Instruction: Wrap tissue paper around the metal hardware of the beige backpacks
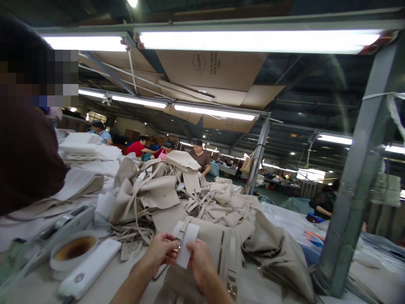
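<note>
Between my hands is a small white paper strip [190, 242], held slanted over a beige bag [207, 236]. My right hand [201, 259] pinches the strip's right edge between thumb and fingers. At its left side my left hand [162, 251] is closed around a small shiny metal buckle [177, 249] on a beige strap; the fingertips partly hide it. The bag lies flat on the worktable, with a zipper and a second buckle [232, 287] along its right side.
Behind the bag rises a heap of beige bags and straps [171, 185]. To the left are a white handheld device [90, 270] and a round tub [74, 251] with brown residue. A metal post [354, 177] stands at right. A person in dark brown [28, 147] is close on the left.
</note>
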{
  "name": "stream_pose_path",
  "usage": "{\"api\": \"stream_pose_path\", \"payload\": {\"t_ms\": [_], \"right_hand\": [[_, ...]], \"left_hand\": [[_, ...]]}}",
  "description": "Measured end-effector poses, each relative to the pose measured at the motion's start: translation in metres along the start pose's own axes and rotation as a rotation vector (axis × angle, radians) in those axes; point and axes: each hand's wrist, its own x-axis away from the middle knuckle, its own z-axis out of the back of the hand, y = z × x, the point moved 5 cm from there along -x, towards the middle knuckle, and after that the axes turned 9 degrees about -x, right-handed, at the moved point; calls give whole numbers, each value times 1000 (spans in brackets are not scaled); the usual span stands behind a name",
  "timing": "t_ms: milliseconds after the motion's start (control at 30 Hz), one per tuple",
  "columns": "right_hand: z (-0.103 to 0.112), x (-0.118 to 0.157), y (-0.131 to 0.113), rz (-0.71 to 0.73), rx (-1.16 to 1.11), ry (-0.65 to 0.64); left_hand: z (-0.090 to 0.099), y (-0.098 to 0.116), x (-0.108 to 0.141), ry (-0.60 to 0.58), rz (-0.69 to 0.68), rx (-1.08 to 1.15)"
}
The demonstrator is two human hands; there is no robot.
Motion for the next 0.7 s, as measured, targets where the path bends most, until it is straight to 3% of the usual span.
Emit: {"api": "stream_pose_path", "payload": {"t_ms": [167,333,433,533,600,700], "right_hand": [[-1,-3,8,27,-30,40],[-3,-8,1,108,87,78],[0,-13,-2,70,85,85],[3,-16,1,-5,-9,-4],[7,-16,3,-44,-52,-52],[14,-13,1,-55,-24,-80]], "left_hand": [[-1,-10,-7,57,-5,-101],[1,-1,-11,51,-39,-243],[14,12,-12,91,-96,-293],[21,18,-13,119,-83,-289],[16,14,-15,65,-8,-283],[-2,3,-18,-123,131,-188]]}}
